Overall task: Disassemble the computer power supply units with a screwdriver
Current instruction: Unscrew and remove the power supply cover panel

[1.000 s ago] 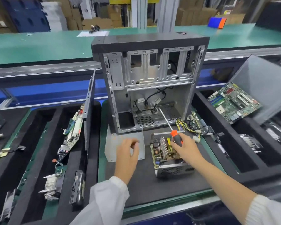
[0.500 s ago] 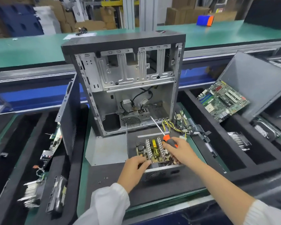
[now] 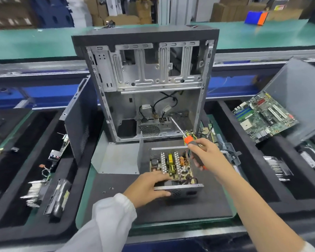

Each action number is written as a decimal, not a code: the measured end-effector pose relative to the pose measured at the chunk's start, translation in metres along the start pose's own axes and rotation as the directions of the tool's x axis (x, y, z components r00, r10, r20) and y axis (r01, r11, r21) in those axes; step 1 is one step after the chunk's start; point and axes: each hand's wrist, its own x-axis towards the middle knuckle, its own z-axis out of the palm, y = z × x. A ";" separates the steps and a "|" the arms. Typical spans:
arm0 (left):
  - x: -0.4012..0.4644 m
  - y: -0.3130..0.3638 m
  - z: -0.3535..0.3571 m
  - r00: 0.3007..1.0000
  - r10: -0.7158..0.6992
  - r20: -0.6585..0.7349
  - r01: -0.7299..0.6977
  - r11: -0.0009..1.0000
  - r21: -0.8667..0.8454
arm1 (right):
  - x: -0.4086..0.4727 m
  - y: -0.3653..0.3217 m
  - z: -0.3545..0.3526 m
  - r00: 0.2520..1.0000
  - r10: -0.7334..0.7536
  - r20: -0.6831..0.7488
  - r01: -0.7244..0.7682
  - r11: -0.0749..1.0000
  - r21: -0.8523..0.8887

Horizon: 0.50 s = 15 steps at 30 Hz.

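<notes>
1. Presently, the PSU [image 3: 173, 168] lies open-topped on the black mat [image 3: 198, 206], just in front of the case [image 3: 149, 84], with its circuit board and coils exposed.
2. My left hand [image 3: 147, 186] grips the PSU's near-left corner — fingers curled over the rim, thumb along the front wall.
3. My right hand [image 3: 204, 153] is closed round the screwdriver [image 3: 187, 139], held over the PSU's far-right corner; the orange collar shows above my fingers and the shaft points up and away into the case.
4. The PSU's coloured wires [image 3: 189, 132] bunch at that far-right corner, beside the screwdriver.
5. A grey cover [image 3: 120, 157] lies flat just left of the PSU, one flange upright against it.
6. Two small screws [image 3: 107, 190] rest on the mat near my left wrist.
7. A motherboard [image 3: 264, 117] leans in the right tray — well apart from the work.
</notes>
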 end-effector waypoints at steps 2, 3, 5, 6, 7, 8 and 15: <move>0.001 0.004 -0.010 0.999 -0.022 -0.048 0.016 0.991 -0.136 | -0.007 -0.004 -0.004 1.000 -0.019 -0.005 0.019 0.999 0.046; 0.004 0.007 -0.017 0.996 -0.037 -0.080 0.017 0.971 -0.240 | -0.011 -0.009 -0.007 0.999 -0.037 -0.015 0.038 0.998 0.051; 0.011 0.014 -0.035 0.989 -0.059 -0.132 0.001 0.916 -0.401 | -0.019 -0.021 -0.012 0.996 -0.077 -0.048 0.080 0.995 0.062; 0.014 0.018 -0.042 0.988 -0.060 -0.145 -0.011 0.895 -0.447 | -0.023 -0.029 -0.016 0.993 -0.098 -0.067 0.102 0.993 0.067; 0.017 0.023 -0.048 0.988 -0.062 -0.142 -0.016 0.871 -0.491 | -0.028 -0.038 -0.020 0.990 -0.118 -0.081 0.123 0.991 0.061; 0.019 0.026 -0.052 0.990 -0.072 -0.125 -0.006 0.846 -0.533 | -0.032 -0.047 -0.024 0.987 -0.136 -0.090 0.140 0.989 0.039; 0.026 0.022 -0.047 0.967 -0.246 -0.071 0.114 0.661 -0.741 | -0.066 -0.105 -0.051 0.961 -0.274 -0.029 0.215 0.811 -0.545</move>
